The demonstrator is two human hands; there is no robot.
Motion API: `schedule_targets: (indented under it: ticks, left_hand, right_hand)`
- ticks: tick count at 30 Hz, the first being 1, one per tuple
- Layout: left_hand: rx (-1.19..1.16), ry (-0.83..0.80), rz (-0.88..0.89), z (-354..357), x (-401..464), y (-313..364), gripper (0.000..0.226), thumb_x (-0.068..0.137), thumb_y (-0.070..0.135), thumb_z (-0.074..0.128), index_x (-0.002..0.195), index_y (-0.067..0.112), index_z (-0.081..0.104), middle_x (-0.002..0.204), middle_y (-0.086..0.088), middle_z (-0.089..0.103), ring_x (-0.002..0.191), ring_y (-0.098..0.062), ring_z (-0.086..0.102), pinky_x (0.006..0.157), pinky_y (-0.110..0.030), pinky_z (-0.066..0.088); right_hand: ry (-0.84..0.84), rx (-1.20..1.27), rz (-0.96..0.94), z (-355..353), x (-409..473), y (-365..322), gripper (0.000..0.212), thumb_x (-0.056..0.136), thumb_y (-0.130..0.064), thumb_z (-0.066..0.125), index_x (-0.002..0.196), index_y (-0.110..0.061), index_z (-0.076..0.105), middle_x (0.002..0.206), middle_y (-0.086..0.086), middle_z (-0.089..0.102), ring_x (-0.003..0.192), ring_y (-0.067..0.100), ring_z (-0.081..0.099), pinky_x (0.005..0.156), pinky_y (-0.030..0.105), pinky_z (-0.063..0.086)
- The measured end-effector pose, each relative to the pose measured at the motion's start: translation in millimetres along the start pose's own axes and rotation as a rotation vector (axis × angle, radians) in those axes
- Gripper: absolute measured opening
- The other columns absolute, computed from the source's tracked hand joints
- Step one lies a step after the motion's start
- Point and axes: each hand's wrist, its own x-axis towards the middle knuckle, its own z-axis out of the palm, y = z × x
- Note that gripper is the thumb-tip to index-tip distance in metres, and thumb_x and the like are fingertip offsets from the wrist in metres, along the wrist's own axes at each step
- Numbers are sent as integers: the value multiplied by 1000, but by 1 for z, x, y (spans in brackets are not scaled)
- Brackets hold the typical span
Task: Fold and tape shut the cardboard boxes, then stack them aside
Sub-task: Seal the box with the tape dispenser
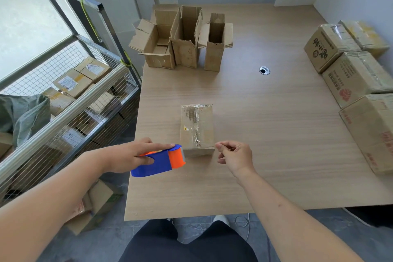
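Head view, left hand point(129, 155) fingers gripping tape dispenser point(159, 160), right hand point(232, 156) fingers curled, beside taped box point(196, 128)

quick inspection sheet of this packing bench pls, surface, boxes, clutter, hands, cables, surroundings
surface: light wooden table with a round metal cable grommet.
job's things: small closed brown cardboard box, clear tape over its top; three open brown cardboard boxes at the far edge; taped brown cartons along the right edge; blue and orange tape dispenser.
clutter: nothing seen.
hands: left hand grips the dispenser; right hand has its fingers curled near the box, a pinched tape end cannot be told.
cables: white cable on the floor.
surroundings: metal wire-mesh cart holding parcels.
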Motion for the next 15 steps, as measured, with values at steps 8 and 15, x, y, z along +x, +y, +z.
schedule_targets:
  ticks: [8, 15]
  left_hand:
    - [13, -2, -41, -10, 17, -23, 67, 108, 25, 47, 138, 79, 22, 121, 12, 46, 109, -14, 53, 103, -43, 43]
    - [40, -24, -67, -10, 41, -35, 66, 108, 27, 46, 135, 82, 21, 119, 10, 45, 105, -15, 54, 101, -40, 43]
  right_hand:
    - [75, 21, 50, 8, 9, 12, 7, 89, -10, 79, 84, -15, 80, 59, 8, 61, 56, 23, 60, 52, 27, 58]
    - [111, 16, 92, 20, 19, 28, 17, 86, -10, 82, 77, -23, 79, 56, 2, 56, 56, 20, 54, 55, 39, 63]
